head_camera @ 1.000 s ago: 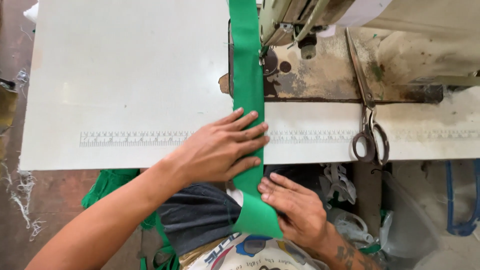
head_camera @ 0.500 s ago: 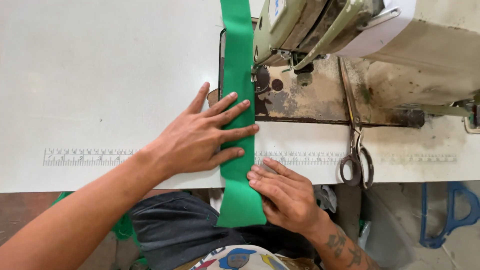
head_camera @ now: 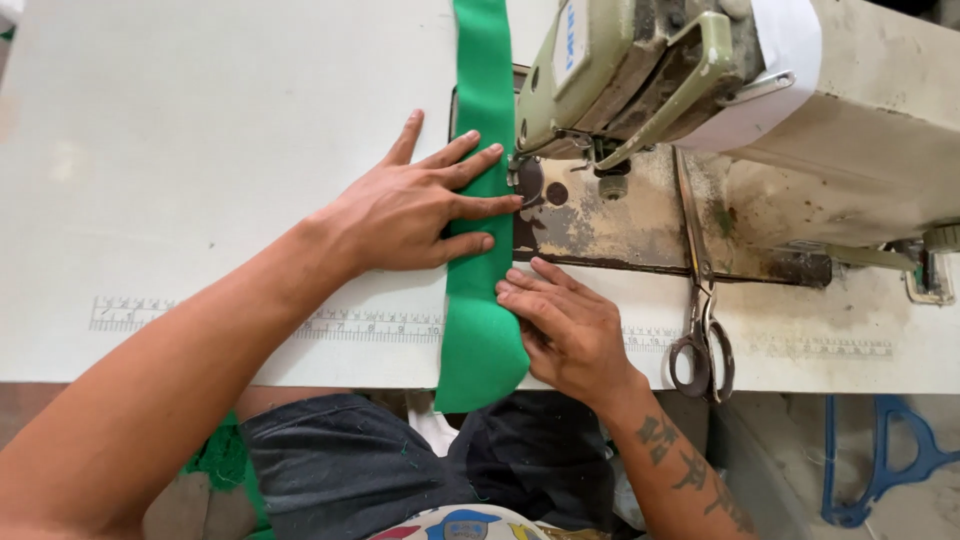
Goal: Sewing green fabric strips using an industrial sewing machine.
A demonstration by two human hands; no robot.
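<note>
The green fabric strip (head_camera: 482,200) runs from the worktop's (head_camera: 200,150) near edge straight back past the sewing machine (head_camera: 700,90). The left hand (head_camera: 410,205) lies spread flat on it nearest the needle; the right hand (head_camera: 565,325), fingers flat, presses its right edge nearer the worktop's front.

Both forearms are seen bare, with no sleeves, rings or watch. Dark tattooed characters are carried on the right forearm (head_camera: 690,470), below the scissors (head_camera: 702,335). Dark grey-blue trousers (head_camera: 340,465) flecked with thread are worn, left of that tattoo, above a multicoloured printed garment (head_camera: 465,525).
</note>
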